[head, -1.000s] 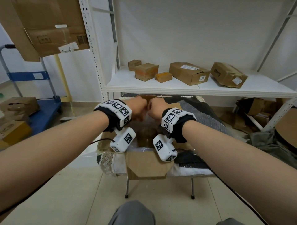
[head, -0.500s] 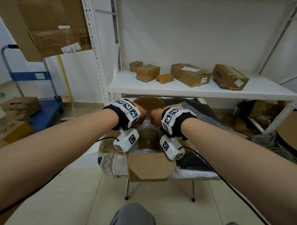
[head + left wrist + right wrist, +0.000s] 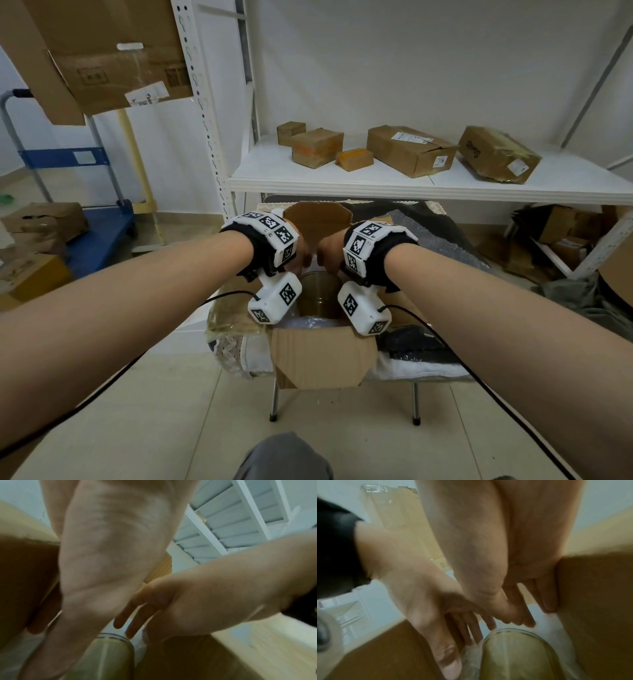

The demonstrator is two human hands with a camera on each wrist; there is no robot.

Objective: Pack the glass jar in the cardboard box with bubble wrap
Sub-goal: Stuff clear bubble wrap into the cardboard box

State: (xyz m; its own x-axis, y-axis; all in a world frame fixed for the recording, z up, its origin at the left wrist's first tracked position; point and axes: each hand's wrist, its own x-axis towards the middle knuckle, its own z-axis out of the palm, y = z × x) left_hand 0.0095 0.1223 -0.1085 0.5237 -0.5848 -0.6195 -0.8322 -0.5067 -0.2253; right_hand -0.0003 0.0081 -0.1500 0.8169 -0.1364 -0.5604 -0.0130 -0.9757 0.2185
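The open cardboard box [image 3: 322, 356] sits on a small stool. The glass jar [image 3: 320, 294] stands upright inside it, with white bubble wrap [image 3: 308, 322] packed around it. Both hands reach down into the box just beyond the jar. My left hand [image 3: 301, 255] and right hand [image 3: 328, 251] are side by side, mostly hidden behind the wrist bands. In the right wrist view the right hand [image 3: 522, 615] and the left hand [image 3: 464, 630] point straight fingers down at the bubble wrap [image 3: 471, 660] beside the jar [image 3: 513, 655]. Neither hand holds anything.
A white shelf [image 3: 411, 185] with several small cardboard boxes hangs just above and behind the box. More bubble wrap and dark cloth [image 3: 445, 236] lie on the stool to the right. A blue trolley [image 3: 99, 233] and boxes stand at the left.
Both hands have come down from above the box into it, behind the jar. The jar, hidden by the wrists before, now shows between them.
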